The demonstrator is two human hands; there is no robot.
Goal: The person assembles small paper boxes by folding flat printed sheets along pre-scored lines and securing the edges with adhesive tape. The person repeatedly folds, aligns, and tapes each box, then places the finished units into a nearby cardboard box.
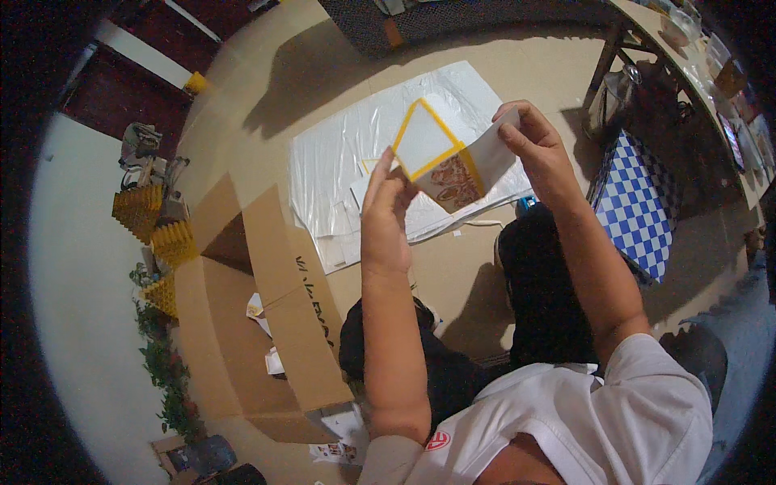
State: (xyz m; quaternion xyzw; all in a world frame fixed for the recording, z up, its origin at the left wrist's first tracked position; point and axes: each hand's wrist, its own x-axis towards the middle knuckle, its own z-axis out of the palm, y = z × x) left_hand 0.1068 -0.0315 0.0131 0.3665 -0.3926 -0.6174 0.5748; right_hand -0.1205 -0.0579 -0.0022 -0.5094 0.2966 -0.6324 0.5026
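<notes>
Through the head camera I have the two hands apart, each closed on the same paper carton (454,182), which is held up in the air above a white plastic-covered bundle (315,166) on the floor. The left hand (385,190) grips its left edge; the right hand (537,141) pinches a pale flap (501,152) between thumb and fingers, out to the right. I judge the carton part folded: its yellow-edged panels already stand at angles to each other, with a brown printed side facing partly my way, but that flap is spread wide and nothing looks closed up, so the shaping seems unfinished. Whether any join is fixed, I cannot tell from here. Off to the left I see an open cardboard box (283,267) with a few white pieces (257,309) inside; they are too small for me to say whether those are completed. Other flat pieces (362,192) on the bundle look unfolded.
</notes>
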